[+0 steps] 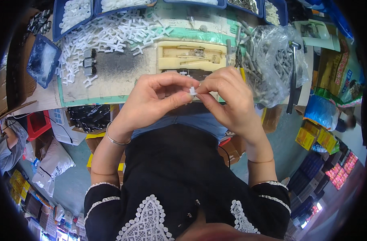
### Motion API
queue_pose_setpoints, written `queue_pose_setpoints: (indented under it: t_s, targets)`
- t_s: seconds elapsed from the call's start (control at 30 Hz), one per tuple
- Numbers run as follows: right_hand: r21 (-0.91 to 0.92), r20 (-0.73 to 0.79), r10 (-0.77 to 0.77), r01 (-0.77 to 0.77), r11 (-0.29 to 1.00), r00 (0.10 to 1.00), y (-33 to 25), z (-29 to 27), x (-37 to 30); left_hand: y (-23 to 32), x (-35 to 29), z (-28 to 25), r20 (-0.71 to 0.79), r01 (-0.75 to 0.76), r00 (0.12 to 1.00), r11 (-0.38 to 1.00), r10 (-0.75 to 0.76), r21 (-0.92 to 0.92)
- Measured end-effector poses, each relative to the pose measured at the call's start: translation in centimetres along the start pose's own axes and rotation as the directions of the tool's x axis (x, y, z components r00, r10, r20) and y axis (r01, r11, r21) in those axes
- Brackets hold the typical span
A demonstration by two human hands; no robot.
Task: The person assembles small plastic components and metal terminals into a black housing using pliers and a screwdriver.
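Before my chest, above the near edge of the bench, my two hands meet around a small white plastic piece (pixel 192 91). My left hand (pixel 157 96) pinches it between thumb and fingertips. Close against its right side, the thumb and forefinger of my right hand (pixel 229 94) are pressed together; what they grip, if anything, is too small to make out. Just beyond the hands lies a cream-coloured block-shaped fixture (pixel 209 64) with a recess holding metal parts. A heap of white cross-shaped plastic pieces (pixel 107 34) spreads over the far left of the bench.
Blue bins (pixel 54 18) of small parts line the back. A clear plastic bag (pixel 268 72) of grey tubular parts sits on the right, with a hammer (pixel 292 76) on it. Small black-and-silver parts (pixel 89 62) stand left. Below the bench, a box holds black pieces (pixel 89 118).
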State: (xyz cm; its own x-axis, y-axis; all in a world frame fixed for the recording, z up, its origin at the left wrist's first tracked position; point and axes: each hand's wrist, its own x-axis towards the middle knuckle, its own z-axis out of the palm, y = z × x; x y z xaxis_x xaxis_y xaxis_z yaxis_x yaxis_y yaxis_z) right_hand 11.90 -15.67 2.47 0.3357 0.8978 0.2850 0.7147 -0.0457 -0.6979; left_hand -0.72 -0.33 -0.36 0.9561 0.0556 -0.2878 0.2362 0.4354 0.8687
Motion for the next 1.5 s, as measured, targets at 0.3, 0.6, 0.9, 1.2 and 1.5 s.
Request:
queue_pose_setpoints:
  t_s: [0.3, 0.6, 0.9, 1.2, 1.5]
  targets:
    - [0.024, 0.001, 0.031, -0.031, 0.999, 1.0, 0.6, 0.8, -0.4, -0.8, 0.1, -0.2, -0.045, -0.019, 0.999, 1.0, 0.018, -0.018]
    - [0.003, -0.095, 0.09, -0.091, 0.996, 0.991, 1.7, 1.8, -0.5, -0.7, 0.8, 0.4, -0.15, 0.02, 0.988, 1.0, -0.023, -0.024]
    - [-0.089, -0.132, 0.005, -0.017, 0.996, 0.991, 1.4, 1.6, -0.6, -1.4, 1.0, 0.1, -0.128, 0.005, 0.991, 0.986, -0.026, -0.166]
    - [-0.135, -0.126, 0.005, -0.022, 0.991, 0.992, 1.0, 1.7, -0.5, -1.8, 1.0, 0.8, -0.161, -0.124, 0.981, 0.989, 0.111, -0.079]
    - [-0.407, -0.04, 0.008, -0.023, 0.913, 0.999, 3.3, 1.7, -0.9, -1.9, 0.9, 0.5, -0.283, -0.177, 0.894, 0.853, 0.348, 0.491]
